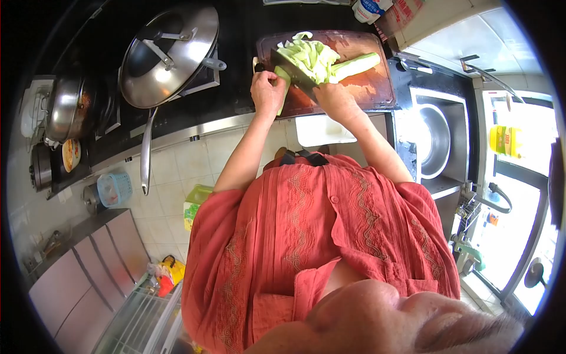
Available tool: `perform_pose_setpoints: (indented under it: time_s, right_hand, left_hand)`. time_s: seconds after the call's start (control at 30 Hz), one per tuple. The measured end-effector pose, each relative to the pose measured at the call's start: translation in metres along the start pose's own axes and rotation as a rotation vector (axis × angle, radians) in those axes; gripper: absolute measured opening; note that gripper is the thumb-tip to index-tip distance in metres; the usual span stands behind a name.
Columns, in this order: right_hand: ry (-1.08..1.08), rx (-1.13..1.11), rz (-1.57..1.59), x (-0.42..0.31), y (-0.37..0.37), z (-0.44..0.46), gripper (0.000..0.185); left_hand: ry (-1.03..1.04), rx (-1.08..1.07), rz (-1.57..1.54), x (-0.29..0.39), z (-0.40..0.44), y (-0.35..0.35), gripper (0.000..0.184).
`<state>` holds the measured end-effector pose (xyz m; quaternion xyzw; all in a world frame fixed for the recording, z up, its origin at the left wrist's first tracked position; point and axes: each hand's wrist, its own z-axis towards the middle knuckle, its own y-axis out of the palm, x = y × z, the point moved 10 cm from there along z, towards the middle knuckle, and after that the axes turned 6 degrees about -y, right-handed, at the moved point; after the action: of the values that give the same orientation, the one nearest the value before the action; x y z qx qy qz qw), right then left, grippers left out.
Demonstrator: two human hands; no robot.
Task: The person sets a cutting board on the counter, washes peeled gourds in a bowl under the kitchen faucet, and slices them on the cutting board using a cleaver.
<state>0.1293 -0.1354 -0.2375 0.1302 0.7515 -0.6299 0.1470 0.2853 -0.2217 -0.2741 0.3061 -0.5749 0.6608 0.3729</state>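
My right hand (337, 101) is wrapped round the handle of a kitchen knife (299, 76), whose broad dark blade points away and to the left over the wooden cutting board (367, 89). My left hand (267, 93) grips a long pale green vegetable piece (284, 94) at the board's left side, with the blade close beside it. Whether the blade touches that piece I cannot tell. Behind the knife lies a heap of pale green cut slices (309, 58). Another long peeled vegetable piece (357, 66) rests to the right of the heap.
A lidded steel wok (168, 59) sits on the stove at left, its long handle (147, 153) jutting past the counter edge. Further left stands a steel pot (72, 109). Below the board is a white tray (321, 131). A sink (435, 141) is at right.
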Motion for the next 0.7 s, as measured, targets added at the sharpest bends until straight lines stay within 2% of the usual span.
perform_pose_setpoints:
  time_s: [0.07, 0.2, 0.27, 0.3, 0.37, 0.4, 0.47, 0.5, 0.57, 0.7]
  right_hand:
    - [-0.002, 0.015, 0.034, -0.011, -0.018, -0.008, 0.033]
    - [0.082, 0.032, 0.096, 0.017, 0.023, 0.005, 0.034]
    - [-0.086, 0.085, 0.046, 0.003, 0.019, 0.01, 0.037]
    - [-0.081, 0.09, 0.05, 0.003, 0.021, 0.009, 0.037]
    - [0.128, -0.031, 0.256, 0.018, 0.027, 0.005, 0.04]
    - [0.13, -0.03, 0.256, 0.021, 0.021, 0.003, 0.04]
    - [0.215, -0.108, 0.62, 0.033, 0.024, -0.006, 0.043]
    - [0.214, -0.109, 0.618, 0.038, 0.023, -0.008, 0.043]
    - [0.209, -0.08, 0.725, 0.046, 0.025, -0.013, 0.044]
    - [0.26, -0.098, 0.755, 0.053, 0.034, -0.019, 0.036]
  left_hand:
    - [-0.004, 0.002, 0.016, 0.002, 0.001, -0.001, 0.014]
    - [-0.051, -0.026, -0.01, -0.006, -0.001, 0.003, 0.015]
    - [-0.019, -0.044, -0.01, 0.0, -0.004, 0.003, 0.018]
    - [0.005, -0.065, -0.006, 0.003, -0.008, 0.002, 0.022]
    - [0.051, -0.071, 0.019, 0.011, -0.016, 0.002, 0.027]
    - [0.083, -0.075, 0.05, 0.014, -0.02, 0.002, 0.032]
    - [0.04, -0.082, 0.042, 0.009, -0.018, 0.007, 0.034]
    - [-0.007, -0.083, 0.031, 0.005, -0.015, 0.011, 0.035]
    - [0.029, -0.05, 0.024, 0.014, -0.012, 0.017, 0.035]
    - [0.042, -0.114, -0.042, 0.02, -0.015, 0.019, 0.033]
